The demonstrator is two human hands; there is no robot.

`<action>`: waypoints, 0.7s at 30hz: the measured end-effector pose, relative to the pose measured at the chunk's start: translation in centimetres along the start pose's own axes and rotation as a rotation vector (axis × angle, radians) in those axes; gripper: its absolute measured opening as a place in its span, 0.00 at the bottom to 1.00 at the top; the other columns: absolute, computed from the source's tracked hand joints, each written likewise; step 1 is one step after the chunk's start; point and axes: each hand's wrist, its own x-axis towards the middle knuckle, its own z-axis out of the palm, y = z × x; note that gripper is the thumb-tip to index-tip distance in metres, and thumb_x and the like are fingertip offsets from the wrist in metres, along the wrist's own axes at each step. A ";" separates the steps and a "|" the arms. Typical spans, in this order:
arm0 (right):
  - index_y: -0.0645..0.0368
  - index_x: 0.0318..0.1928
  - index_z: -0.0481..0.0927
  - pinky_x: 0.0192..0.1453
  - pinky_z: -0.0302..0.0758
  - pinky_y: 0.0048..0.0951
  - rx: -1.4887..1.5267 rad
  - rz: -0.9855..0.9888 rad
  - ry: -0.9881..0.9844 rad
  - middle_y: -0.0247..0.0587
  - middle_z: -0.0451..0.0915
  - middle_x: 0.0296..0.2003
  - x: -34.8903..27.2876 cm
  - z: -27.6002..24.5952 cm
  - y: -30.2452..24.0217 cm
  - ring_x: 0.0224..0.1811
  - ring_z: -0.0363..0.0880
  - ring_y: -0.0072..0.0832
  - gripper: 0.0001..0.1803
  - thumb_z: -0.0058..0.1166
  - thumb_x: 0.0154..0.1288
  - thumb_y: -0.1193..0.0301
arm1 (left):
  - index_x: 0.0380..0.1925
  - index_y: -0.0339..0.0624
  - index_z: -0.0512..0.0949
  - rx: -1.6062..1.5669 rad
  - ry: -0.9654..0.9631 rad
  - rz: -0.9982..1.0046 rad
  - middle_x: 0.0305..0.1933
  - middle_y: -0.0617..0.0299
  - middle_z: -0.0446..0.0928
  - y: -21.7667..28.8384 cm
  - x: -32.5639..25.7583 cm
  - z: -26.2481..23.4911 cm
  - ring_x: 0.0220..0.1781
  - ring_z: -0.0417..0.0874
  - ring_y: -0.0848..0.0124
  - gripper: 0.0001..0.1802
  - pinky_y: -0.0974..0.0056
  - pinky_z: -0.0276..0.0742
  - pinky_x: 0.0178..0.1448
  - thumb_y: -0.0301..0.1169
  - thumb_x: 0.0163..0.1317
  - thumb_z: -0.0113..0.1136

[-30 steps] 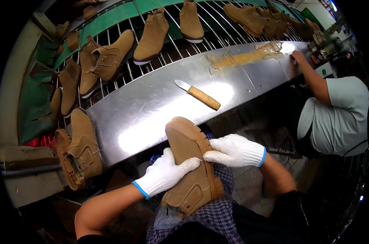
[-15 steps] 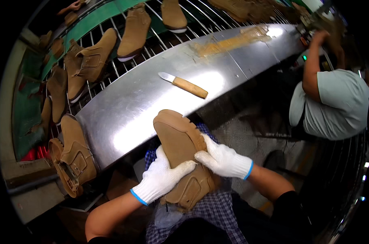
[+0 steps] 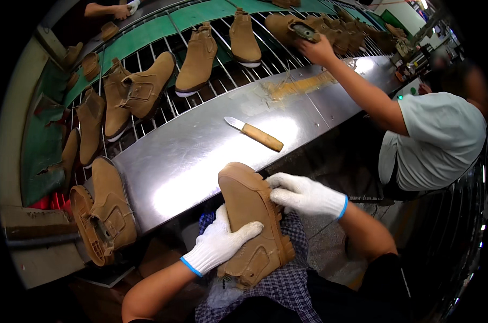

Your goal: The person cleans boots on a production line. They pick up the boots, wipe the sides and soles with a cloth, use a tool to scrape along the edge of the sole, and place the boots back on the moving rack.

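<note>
We note a tan boot [image 3: 240, 196] above our lap, in front of the bench's near edge, toe pointing up toward the bench and side seams facing us. Our left hand [image 3: 218, 243], in a white knit glove, is clamped on it: thumb laid across the upper, fingers partly hidden along the far side. Our right hand [image 3: 314, 196], gloved alike, is at the ridged sole edge near the toe, fingers bent; whether they pinch the edge, we cannot tell. Checked cloth [image 3: 287, 282] beneath.

On the metal bench [image 3: 179, 180] we see a knife [image 3: 261, 137], wooden handle toward us, blade pointing left. Tan boots [image 3: 197, 62] stand or lean along the barred rack [image 3: 226, 78] behind. To our right, a co-worker in a pale shirt [image 3: 443, 137] reaches across the bench, a hand [image 3: 317, 50] at a shoe on the rack.
</note>
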 end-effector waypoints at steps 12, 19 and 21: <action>0.63 0.44 0.85 0.48 0.86 0.49 -0.948 0.036 -0.106 0.58 0.88 0.34 2.0 0.0 -5.6 0.39 0.90 0.55 0.44 0.35 0.82 0.31 | 0.82 0.24 0.42 0.122 0.012 -0.093 0.64 0.27 0.81 2.0 -0.7 -0.3 0.65 0.87 0.42 0.67 0.51 0.83 0.68 0.70 0.68 0.60; 0.65 0.50 0.78 0.47 0.87 0.50 -0.843 -0.017 -0.114 0.58 0.88 0.36 1.0 -0.2 -4.3 0.39 0.91 0.53 0.40 0.44 0.81 0.33 | 0.83 0.28 0.44 0.122 0.034 -0.024 0.66 0.27 0.79 1.1 -0.3 -0.4 0.67 0.85 0.38 0.67 0.48 0.80 0.71 0.73 0.67 0.57; 0.65 0.52 0.75 0.49 0.87 0.50 -0.749 0.004 -0.128 0.62 0.88 0.39 0.6 0.0 -3.9 0.42 0.91 0.54 0.42 0.51 0.76 0.31 | 0.83 0.29 0.45 0.157 0.056 -0.034 0.67 0.27 0.79 0.8 -0.3 -0.1 0.68 0.84 0.37 0.67 0.48 0.78 0.72 0.74 0.67 0.57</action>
